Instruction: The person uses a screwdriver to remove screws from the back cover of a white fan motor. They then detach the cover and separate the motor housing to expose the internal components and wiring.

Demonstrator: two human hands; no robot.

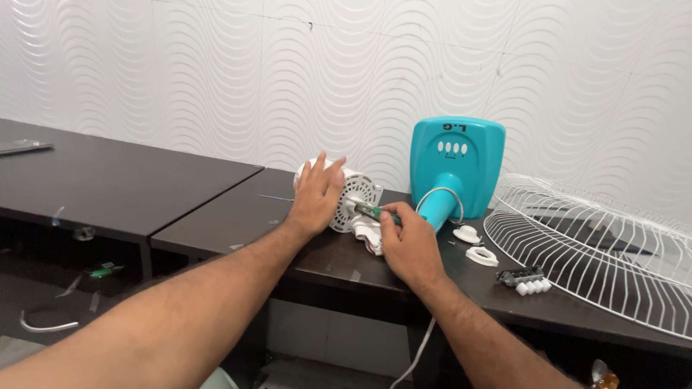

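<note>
Pressing my flat, open left hand [317, 196] on the white motor housing [355, 196], my right hand [408, 241] clamps the green screwdriver [375, 211], whose tip meets the housing just beside my left palm.

On the table [216, 209], the motor housing [353, 198] lies left of the fan base [454, 162]; the wire guard [598, 245] sits right, with two plastic rings [476, 245] and a switch block [530, 279] between.

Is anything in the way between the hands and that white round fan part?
Nothing visible. The left hand lies flat on the white fan motor, and the right hand holds a green-handled screwdriver with its tip against the motor. The teal fan base stands behind.
</note>
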